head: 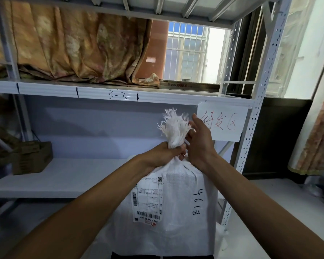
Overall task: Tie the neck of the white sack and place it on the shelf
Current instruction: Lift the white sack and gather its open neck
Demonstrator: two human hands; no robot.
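Left hand [163, 154] clamped round the neck of the white sack [176, 202].
Right hand [200, 141], fingers straight, rests against the frayed tuft [174, 126] at its 9 o'clock. The sack stands upright before the shelf [64, 176]; a cardboard box [32, 157] sits there, at 9 o'clock from the hands.

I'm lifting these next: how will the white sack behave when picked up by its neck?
Probably floppy: the white sack gathers into a narrow neck where the left hand grips it. Its body stands squarish and filled out, so it likely hangs as a bulky load; weight cannot be told. The frayed top may shed strands.
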